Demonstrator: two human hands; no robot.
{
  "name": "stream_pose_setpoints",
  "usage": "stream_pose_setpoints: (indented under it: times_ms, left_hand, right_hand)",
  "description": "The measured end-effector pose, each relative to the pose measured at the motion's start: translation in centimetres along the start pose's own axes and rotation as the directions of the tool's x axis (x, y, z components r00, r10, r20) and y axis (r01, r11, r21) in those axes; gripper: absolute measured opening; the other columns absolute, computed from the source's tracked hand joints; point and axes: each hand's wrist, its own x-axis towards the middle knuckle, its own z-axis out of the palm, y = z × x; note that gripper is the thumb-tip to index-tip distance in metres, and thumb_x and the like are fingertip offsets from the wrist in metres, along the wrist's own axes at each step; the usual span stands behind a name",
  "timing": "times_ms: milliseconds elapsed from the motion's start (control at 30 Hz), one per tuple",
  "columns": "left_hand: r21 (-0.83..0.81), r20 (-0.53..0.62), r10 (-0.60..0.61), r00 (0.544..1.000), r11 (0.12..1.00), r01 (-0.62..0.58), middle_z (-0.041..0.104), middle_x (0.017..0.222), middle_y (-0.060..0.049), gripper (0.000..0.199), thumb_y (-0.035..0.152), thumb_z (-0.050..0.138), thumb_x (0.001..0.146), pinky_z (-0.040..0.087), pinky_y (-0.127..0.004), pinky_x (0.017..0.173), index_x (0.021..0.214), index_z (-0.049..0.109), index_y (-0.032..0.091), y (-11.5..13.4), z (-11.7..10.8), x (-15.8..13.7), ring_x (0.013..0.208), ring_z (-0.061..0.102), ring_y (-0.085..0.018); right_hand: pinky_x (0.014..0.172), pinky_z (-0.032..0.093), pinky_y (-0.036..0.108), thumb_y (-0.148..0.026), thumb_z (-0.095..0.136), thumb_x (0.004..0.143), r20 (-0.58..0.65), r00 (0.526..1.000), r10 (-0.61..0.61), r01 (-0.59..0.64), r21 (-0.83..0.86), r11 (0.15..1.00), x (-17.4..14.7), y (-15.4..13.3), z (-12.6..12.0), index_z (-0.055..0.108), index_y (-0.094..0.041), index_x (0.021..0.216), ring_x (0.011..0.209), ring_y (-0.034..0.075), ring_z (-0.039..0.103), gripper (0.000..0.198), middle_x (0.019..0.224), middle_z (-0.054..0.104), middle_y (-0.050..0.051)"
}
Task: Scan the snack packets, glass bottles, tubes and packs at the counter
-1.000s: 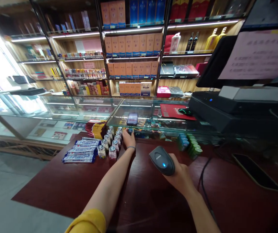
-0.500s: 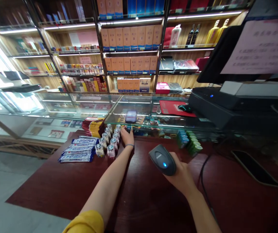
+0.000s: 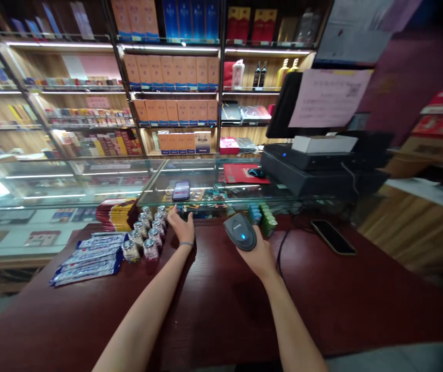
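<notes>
My left hand (image 3: 182, 227) reaches to the far side of the dark red table, right beside two rows of small jars (image 3: 151, 249) with silvery lids. Its thumb and fingers are spread, with nothing visible held. My right hand (image 3: 259, 258) is wrapped round the handle of a dark grey barcode scanner (image 3: 240, 231), which shows a blue light. The scanner is raised above the table, its head pointing forward and left. Just behind it stand green cans (image 3: 270, 223) and blue cans (image 3: 254, 213). Left of the jars lie blue-and-white packets (image 3: 92, 257) and a stack of yellow-and-maroon packets (image 3: 116, 214).
A glass display case (image 3: 206, 175) borders the table's far side, with a small lit-screen device (image 3: 181, 190) there. A phone (image 3: 333, 236) lies at the right near a black cable (image 3: 281, 253). A monitor (image 3: 285, 106) and black machine (image 3: 302, 168) stand behind.
The view has swung right, so the scene sits further left. My right hand has brought the scanner forward, closer to the cans. My left hand stays beside the jars, its fingers more clearly spread.
</notes>
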Motion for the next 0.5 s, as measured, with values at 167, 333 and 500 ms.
stream_pose_setpoints:
  times_ms: [167,333,500]
  left_hand:
    - [-0.202,0.19,0.145,0.971,0.974,-0.106,0.048,0.127,-0.014,0.05,0.026,0.069,0.086,0.05,-0.041,0.099,0.132,0.052,0.019,4.1,3.1,-3.2,0.119,0.049,-0.026]
    - [-0.314,0.431,0.199,0.88,0.948,-0.061,0.053,0.121,-0.011,0.047,0.02,0.067,0.086,0.052,-0.04,0.093,0.13,0.055,0.023,7.0,7.7,-7.8,0.111,0.055,-0.024]
    - [-0.336,0.589,0.174,0.789,0.941,0.044,0.05,0.117,-0.009,0.053,0.015,0.068,0.083,0.052,-0.04,0.093,0.134,0.055,0.026,8.8,11.3,-12.0,0.105,0.057,-0.021]
  right_hand:
    - [0.062,0.047,0.032,-0.041,0.063,0.075,-0.163,0.979,0.121,-0.125,-0.016,0.992,0.8,1.2,-1.4,0.051,-0.025,0.111,0.076,0.031,0.073,0.041,0.083,0.074,0.006]
    - [0.063,0.048,0.033,-0.043,0.063,0.075,-0.274,0.931,0.24,-0.237,0.047,0.97,1.4,2.6,-2.9,0.053,-0.025,0.107,0.077,0.03,0.071,0.038,0.081,0.072,0.005]
    - [0.058,0.047,0.032,-0.048,0.064,0.074,-0.365,0.847,0.386,-0.311,0.25,0.917,1.8,4.7,-4.4,0.055,-0.024,0.104,0.068,0.027,0.068,0.039,0.076,0.07,0.003]
